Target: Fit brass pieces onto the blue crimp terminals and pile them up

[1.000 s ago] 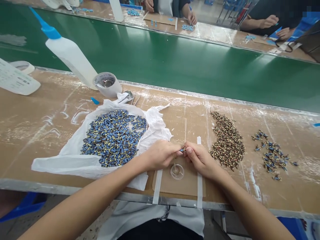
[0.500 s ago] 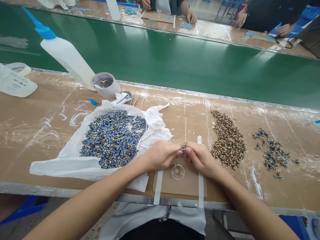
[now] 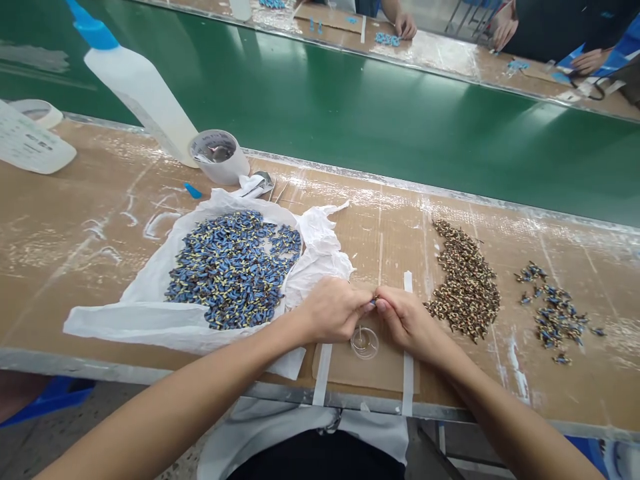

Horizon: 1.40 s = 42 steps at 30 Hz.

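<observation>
My left hand [image 3: 334, 309] and my right hand [image 3: 406, 316] meet fingertip to fingertip above a cardboard pad [image 3: 365, 377]. Between them they pinch a small blue piece [image 3: 373, 302], mostly covered by the fingers. Just below sits a small clear round dish [image 3: 365, 343] with a thin stick in it. On white paper [image 3: 135, 320] to the left lies a big heap of small blue and yellow pieces [image 3: 233, 267]. Right of my right hand is a pile of small brown and cream pieces [image 3: 467, 283]. Farther right is a smaller scattered group of blue and brown pieces [image 3: 557, 313].
A white squeeze bottle [image 3: 145, 93] with a blue nozzle and a tape roll [image 3: 220, 157] stand at the back left. Another white bottle [image 3: 33, 140] lies at the far left. Beyond the green belt [image 3: 320, 100], other people's hands [image 3: 405, 27] work with blue pieces.
The camera view has shifted slightly, so the bench appears moved a little to the right. Both hands stay together, with the fingers closing further over the small piece.
</observation>
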Tool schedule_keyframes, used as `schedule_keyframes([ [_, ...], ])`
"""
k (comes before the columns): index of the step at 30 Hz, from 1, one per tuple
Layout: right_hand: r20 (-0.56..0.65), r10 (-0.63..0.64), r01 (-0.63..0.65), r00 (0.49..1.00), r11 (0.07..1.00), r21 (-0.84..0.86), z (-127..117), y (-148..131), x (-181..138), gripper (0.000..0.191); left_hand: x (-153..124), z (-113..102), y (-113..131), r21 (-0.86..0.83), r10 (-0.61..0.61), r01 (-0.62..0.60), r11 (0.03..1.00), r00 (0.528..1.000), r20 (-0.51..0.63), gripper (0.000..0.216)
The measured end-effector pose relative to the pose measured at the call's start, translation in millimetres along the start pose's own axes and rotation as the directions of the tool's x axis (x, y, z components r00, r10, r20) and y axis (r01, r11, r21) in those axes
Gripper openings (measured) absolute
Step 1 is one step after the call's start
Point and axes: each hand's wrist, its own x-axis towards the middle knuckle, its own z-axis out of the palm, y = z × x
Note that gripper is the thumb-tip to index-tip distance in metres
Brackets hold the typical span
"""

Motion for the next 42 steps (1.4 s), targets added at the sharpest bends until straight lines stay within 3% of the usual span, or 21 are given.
schedule_keyframes([
  [6, -0.049, 0.029, -0.027, 0.998, 0.999, 0.044, 5.8, -0.5, 0.6, 0.030, -2.1, -3.1, -1.6, -0.065, 0.032, -0.034, 0.997, 0.999, -0.027, 0.024],
  [12, -0.006, 0.098, -0.090, 0.995, 0.936, 0.341, 0.2, 0.4, 3.3, 0.039, -0.5, -8.9, -7.1, -0.246, 0.044, -0.046, 0.968, 0.999, -0.014, 0.025],
  [20, -0.056, 0.189, -0.134, 0.980, 0.847, 0.515, -5.4, 1.2, 2.2, 0.039, 1.5, -13.6, -5.2, -0.284, 0.052, -0.054, 0.957, 0.999, -0.013, 0.024],
  [26, -0.075, 0.182, -0.126, 0.981, 0.872, 0.474, -8.2, -0.1, 4.8, 0.035, 1.4, -17.1, -1.7, -0.273, 0.024, -0.020, 0.962, 1.000, 0.009, 0.020],
  [31, -0.104, 0.165, -0.121, 0.981, 0.933, 0.338, -8.9, -1.6, 6.6, 0.020, 1.2, -17.1, 3.0, -0.284, -0.061, 0.062, 0.957, 0.998, 0.014, 0.022],
  [37, -0.171, 0.139, -0.105, 0.975, 0.975, 0.194, -6.1, -10.0, 6.7, 0.017, -3.9, -22.1, 10.5, -0.387, -0.158, 0.168, 0.907, 0.986, 0.056, 0.014],
  [40, -0.207, 0.149, -0.116, 0.967, 0.980, 0.163, -19.2, -4.1, 3.2, 0.019, -8.4, -32.9, 9.0, -0.459, -0.184, 0.180, 0.870, 0.982, 0.036, 0.024],
  [42, -0.290, 0.195, -0.159, 0.937, 0.977, 0.144, -40.7, 12.5, -4.8, 0.021, -12.7, -45.0, 2.6, -0.470, -0.224, 0.173, 0.865, 0.973, -0.055, 0.024],
])
